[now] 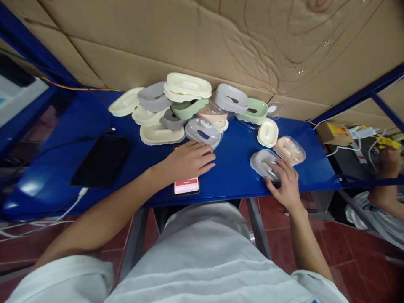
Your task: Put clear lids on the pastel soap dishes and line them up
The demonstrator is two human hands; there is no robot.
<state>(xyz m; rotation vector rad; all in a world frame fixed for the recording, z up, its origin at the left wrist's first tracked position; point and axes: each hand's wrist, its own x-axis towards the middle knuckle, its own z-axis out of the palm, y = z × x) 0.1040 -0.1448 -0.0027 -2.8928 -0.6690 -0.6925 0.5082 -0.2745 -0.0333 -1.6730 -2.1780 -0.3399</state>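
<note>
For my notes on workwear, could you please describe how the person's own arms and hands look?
Loose, pale grey short sleeves with plain, wide cuffs cover the upper arms; the forearms are bare. The left hand and right hand are both ungloved.

Left grip point(196, 159) palm down, right grip point(286, 182) curved

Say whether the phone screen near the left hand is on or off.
On: the phone screen is lit pink and red below the left hand.

We see a grey oval dish point(260, 162), clear-covered, flat on our blue tabletop point(233, 162), a lavender-grey dish point(201, 134), slotted, white-stickered, farther left.
</note>
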